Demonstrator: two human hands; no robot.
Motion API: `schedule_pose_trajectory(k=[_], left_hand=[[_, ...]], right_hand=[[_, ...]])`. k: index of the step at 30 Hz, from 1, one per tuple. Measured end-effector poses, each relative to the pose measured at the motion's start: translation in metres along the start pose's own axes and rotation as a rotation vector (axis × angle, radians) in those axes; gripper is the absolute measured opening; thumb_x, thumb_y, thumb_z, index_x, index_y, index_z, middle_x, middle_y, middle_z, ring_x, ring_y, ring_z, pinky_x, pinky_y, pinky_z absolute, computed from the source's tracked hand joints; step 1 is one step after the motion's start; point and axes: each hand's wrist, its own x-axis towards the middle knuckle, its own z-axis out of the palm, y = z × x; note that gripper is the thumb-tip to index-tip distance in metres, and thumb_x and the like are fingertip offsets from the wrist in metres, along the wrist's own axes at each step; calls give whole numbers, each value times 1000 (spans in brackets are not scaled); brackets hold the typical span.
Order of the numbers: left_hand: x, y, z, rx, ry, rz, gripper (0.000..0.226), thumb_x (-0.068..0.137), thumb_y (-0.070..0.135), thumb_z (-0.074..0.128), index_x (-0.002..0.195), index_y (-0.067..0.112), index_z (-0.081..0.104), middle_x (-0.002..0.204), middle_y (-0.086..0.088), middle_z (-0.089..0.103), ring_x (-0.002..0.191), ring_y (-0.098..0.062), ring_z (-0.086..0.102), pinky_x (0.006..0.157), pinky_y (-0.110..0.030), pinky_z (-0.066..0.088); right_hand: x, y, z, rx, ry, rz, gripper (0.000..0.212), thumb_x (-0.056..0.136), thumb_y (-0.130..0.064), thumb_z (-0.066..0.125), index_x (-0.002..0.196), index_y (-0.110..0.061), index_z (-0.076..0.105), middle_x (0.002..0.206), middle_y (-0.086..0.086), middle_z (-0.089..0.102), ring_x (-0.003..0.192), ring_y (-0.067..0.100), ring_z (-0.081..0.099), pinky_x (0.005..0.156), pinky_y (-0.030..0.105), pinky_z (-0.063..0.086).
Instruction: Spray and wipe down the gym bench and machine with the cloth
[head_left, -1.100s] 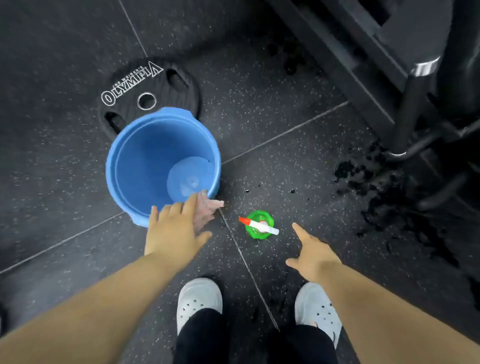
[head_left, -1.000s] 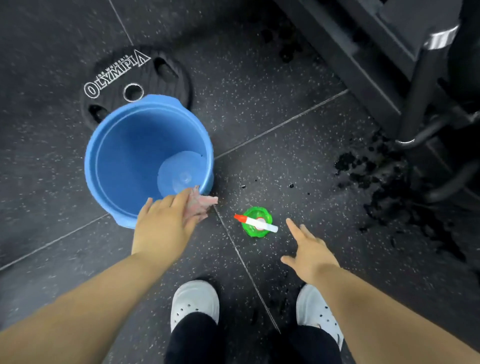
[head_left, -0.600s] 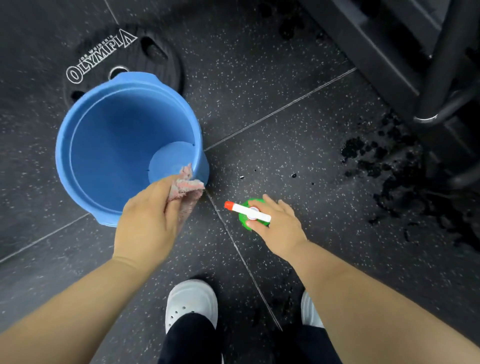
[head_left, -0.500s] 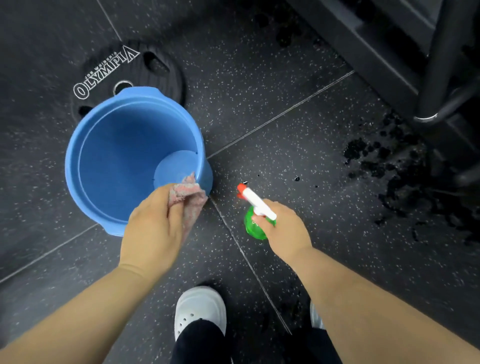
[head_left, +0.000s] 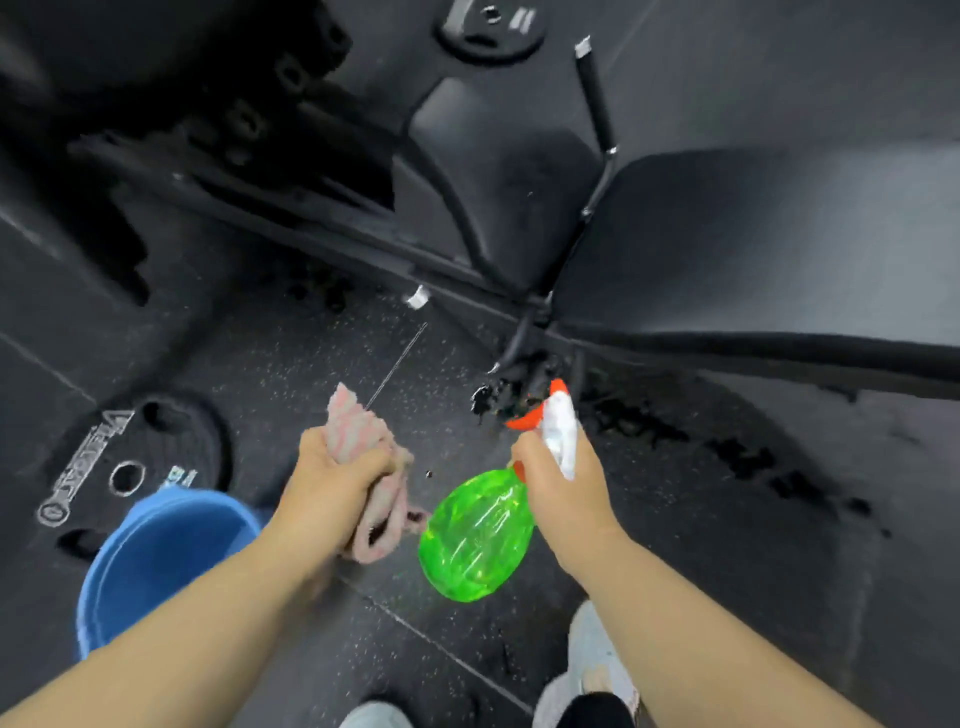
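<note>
My left hand grips a bunched pink cloth, which sticks out above and below my fist. My right hand holds a green spray bottle by its neck, just under the white and orange spray head, and the bottle hangs in the air above the floor. The black padded gym bench lies ahead to the right. The dark machine frame runs across the upper left. Both hands are well short of the bench.
A blue bucket stands at the lower left, next to a black weight plate flat on the floor. Another plate lies at the top. Dark wet spots mark the speckled floor under the bench. My shoes show at the bottom.
My right hand reached the spray bottle, took hold of it and lifted it off the floor. My left hand raised the cloth from the bucket rim. My view swung up toward the bench.
</note>
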Motion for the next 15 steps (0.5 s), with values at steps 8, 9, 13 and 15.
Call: schedule_pose_trajectory(k=[8,9,13,15], left_hand=[[-82,183,195,12,-590,-230,36,101,47,43,114,25,68,112,3,72,93,-11,70,88,-37,54],[-92,198,224,31,-664,-238,40,99,50,44,122,25,65,118,2,70,100,-13,68,91,-37,53],[-136,248,336,-61,-836,-244,52,92,48,51,135,19,59,128,2,64,114,-13,59,106,-33,44],[-159,263,387,-22,-879,-203,51,95,49,49,135,19,59,135,0,60,123,-14,56,110,-36,42]], right_hand=[[-69,-135,-235,279,64,0,50,94,-7,54,128,-43,49,107,0,67,67,10,64,68,19,49],[-78,-146,-263,282,47,-14,48,96,-11,56,128,-45,48,110,-3,66,66,13,64,68,21,48],[-105,-172,-351,232,98,-37,42,86,-34,72,121,-47,53,106,-13,67,63,11,59,61,17,48],[-116,-183,-392,281,141,-58,35,78,-32,75,111,-35,64,104,-7,71,73,11,62,65,24,51]])
